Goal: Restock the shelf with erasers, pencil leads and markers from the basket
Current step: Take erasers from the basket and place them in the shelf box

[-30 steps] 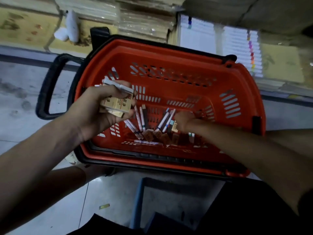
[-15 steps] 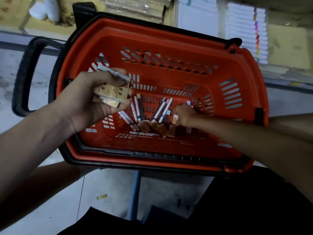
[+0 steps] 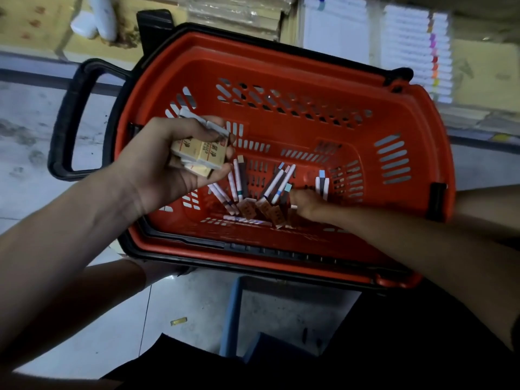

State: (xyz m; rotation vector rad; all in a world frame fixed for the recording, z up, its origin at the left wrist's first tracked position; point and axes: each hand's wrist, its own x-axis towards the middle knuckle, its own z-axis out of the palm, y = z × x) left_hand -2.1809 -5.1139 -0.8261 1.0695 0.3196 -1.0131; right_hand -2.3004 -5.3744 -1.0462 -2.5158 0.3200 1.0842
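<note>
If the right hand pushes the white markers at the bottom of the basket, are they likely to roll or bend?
Probably roll: the markers look round and slim, lying loose on the red basket floor. Bending seems unlikely; each lies straight though leaning on others. They look light.

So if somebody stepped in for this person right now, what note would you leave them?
Left hand grips a stack of boxed erasers above the basket.
Right hand is down among the markers and loose erasers on the basket floor; its grip is hidden.
Done: one handful gathered.
Left: shelve it, then clear the rest of the basket.
</note>
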